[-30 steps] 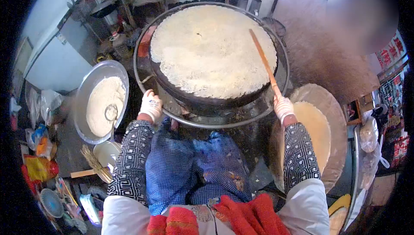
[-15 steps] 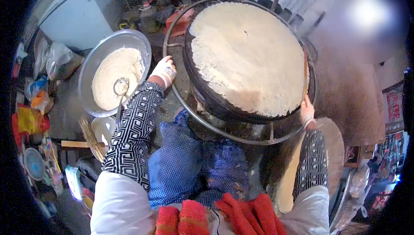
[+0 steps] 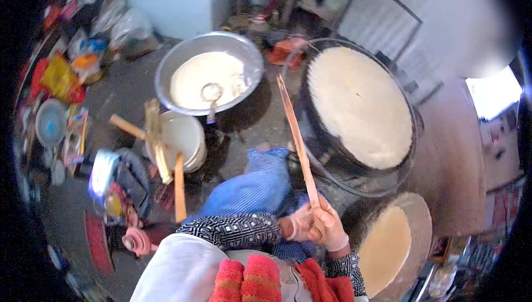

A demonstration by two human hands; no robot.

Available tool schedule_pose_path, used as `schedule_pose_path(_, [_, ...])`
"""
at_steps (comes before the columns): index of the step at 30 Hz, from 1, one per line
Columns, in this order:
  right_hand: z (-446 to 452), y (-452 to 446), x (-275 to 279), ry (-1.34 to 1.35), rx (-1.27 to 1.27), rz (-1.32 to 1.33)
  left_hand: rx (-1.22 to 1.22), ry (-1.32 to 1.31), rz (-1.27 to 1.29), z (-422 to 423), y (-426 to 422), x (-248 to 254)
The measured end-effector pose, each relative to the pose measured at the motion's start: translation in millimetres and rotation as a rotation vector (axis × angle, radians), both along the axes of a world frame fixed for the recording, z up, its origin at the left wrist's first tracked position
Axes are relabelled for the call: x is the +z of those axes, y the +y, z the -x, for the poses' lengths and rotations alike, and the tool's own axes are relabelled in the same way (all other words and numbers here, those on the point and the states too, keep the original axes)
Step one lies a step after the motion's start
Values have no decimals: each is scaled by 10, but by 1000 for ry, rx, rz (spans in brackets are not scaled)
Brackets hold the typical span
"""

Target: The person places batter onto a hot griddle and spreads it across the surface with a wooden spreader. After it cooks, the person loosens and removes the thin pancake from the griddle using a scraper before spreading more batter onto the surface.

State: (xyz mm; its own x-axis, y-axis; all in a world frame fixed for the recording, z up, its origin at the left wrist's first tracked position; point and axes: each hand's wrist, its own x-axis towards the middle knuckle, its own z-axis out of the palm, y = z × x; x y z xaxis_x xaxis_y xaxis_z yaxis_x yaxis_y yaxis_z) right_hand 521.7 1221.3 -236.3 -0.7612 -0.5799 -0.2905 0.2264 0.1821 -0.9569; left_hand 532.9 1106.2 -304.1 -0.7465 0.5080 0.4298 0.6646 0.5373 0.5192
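Pancake sheet (image 3: 360, 105) lies flat on your round griddle (image 3: 342, 151), to your right, and from the head view it's spread in one broad, pale layer! It runs close to the rim nearly all round, with a dark band bare along the left and near sides. A small dark speck sits near the middle. The spreading looks all but finished, I'd judge; the sheet is whole, neither folded nor lifted off. Whether it's cooked through, you can't tell from here.

Your right hand (image 3: 331, 229) is closed round the lower end of the wooden spreader (image 3: 300, 145), which points up and away, clear of the sheet. Your left hand (image 3: 301, 223) comes in right beside it, at the foot of the blade; whether its fingers grip, I can't tell.

Over to your left, a metal bowl (image 3: 163, 74) holds pale batter (image 3: 194, 74), with a ladle (image 3: 211, 92) in it. A straw brush (image 3: 154, 130) leans at the white bucket (image 3: 191, 135). On your right, tan batter (image 3: 386, 249) fills part of a wide basin (image 3: 419, 227).
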Motion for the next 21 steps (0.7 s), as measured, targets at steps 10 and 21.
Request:
schedule_pose_path(10, [-213,-1573,897,-733,571,5,-471,24,-260,-307,-709,-359])
schedule_pose_path(21, [-996,-3305,-214,71,1029,22,-77,112,-502,-828,-960,-805])
